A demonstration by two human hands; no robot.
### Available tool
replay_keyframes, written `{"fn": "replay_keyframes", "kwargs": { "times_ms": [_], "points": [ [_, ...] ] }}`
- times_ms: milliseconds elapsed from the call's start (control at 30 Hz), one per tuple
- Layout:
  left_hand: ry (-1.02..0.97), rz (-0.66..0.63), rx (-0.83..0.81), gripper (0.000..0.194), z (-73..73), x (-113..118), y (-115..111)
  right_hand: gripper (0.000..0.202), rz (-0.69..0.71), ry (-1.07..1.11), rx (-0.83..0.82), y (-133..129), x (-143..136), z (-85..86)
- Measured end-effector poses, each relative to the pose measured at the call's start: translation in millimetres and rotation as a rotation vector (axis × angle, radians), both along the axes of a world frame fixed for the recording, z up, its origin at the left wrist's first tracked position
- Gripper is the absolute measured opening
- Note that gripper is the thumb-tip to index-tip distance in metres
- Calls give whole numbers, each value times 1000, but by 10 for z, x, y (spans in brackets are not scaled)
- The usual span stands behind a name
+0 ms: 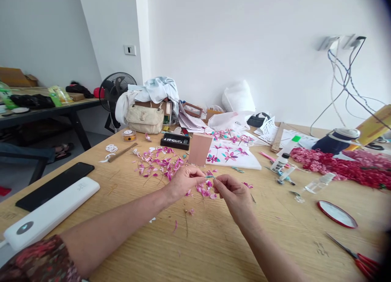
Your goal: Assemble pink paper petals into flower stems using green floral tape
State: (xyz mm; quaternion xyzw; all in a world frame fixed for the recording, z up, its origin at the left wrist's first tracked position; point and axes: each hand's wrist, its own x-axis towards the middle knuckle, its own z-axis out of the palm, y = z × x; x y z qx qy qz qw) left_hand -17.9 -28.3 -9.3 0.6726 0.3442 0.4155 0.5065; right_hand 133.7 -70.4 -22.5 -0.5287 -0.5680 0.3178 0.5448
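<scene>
Between my two hands, over the middle of the table, is a small thin green-blue strip [209, 176], perhaps part of a petal or leaf; its exact kind is too small to tell. My left hand [186, 180] pinches its left end, while the thumb and forefinger of my right hand [229, 188] close on the right end. Loose pink petals [204, 189] lie just beneath the hands. A larger heap of pink and white petals with thin stems [159, 162] spreads out behind my left hand. Finished-looking pink and teal flowers [229, 155] rest on a white sheet farther back.
A brown upright board [200, 149] and black box [174, 141] stand behind the hands. At right are bottles [279, 163], a red-rimmed dish [337, 214], scissors [356, 253] and red floral strands [330, 162]. A white device [55, 210] and black phone-like slab [55, 184] lie left.
</scene>
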Motion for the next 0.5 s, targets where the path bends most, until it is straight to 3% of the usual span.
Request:
{"fn": "replay_keyframes", "kwargs": {
  "times_ms": [267,500],
  "points": [
    [23,-71,-118,14,-10,-10,-20,24,13,103,-61,26,11,0],
    [-20,-52,-242,19,-91,23,-24,21,-46,-137,-9,-11,23,-18]
  ]
}}
